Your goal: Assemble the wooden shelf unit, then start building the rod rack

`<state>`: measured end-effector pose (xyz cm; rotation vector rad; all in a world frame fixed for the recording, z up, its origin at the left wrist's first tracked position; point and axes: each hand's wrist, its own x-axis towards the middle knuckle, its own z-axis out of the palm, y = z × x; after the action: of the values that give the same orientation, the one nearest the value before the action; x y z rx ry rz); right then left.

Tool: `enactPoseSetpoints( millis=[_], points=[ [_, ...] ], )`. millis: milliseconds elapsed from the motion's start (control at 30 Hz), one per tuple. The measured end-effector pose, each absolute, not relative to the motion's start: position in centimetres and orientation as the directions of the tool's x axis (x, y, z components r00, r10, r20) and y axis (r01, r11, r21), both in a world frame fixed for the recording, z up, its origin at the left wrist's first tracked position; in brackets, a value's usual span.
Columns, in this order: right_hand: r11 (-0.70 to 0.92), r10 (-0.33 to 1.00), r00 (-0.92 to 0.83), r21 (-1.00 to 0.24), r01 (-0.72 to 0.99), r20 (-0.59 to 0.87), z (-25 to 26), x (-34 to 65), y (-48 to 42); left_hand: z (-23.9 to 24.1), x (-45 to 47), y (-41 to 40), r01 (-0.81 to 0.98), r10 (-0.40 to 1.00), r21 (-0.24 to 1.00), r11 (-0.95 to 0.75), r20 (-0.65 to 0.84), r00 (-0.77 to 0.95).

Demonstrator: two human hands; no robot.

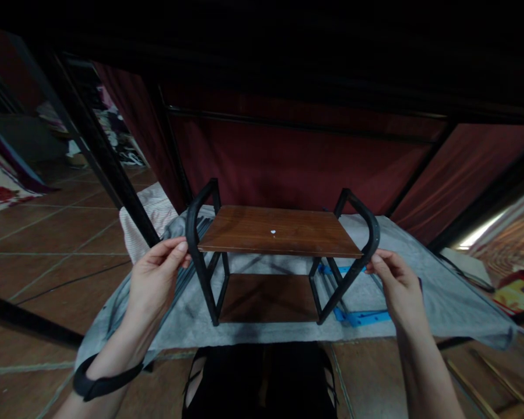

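Observation:
A small two-tier shelf (283, 228) stands upright in front of me, with brown wood-grain boards and a black tubular metal frame. A small white spot marks the middle of its top board. My left hand (155, 276) is closed, thumb and fingers pinching the outer side of the shelf's left frame. On the other side, my right hand (397, 285) is closed at the right frame, fingertips against the bent tube. The lower board (268, 298) lies in the top board's shadow. Part of the right fingers is hidden behind the frame.
Under the shelf lies a grey cloth (454, 302) on a low surface. Blue parts (367, 318) lie on it at the right, grey bars (187, 262) at the left. Black posts (100, 157) rise around me, with a dark red curtain (288, 166) behind. Brown tiles (70, 233) cover the floor.

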<state>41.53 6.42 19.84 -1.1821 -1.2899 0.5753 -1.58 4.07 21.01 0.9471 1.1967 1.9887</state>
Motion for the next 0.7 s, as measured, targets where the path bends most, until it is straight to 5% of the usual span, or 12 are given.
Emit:
enactPoseSetpoints(
  millis=[367,700],
  points=[
    [0.350,0.896,0.183,-0.897,0.271,0.405,20.9,42.3,7.8,20.5,-2.0,4.4,-0.041,0.759,0.891,-0.453,0.361,-0.541],
    [0.322,0.893,0.259,-0.924,0.206,0.369,20.7,42.0,6.6,21.5,-1.5,3.9,-0.158,0.806,0.901,-0.405,0.270,-0.527]
  ],
)
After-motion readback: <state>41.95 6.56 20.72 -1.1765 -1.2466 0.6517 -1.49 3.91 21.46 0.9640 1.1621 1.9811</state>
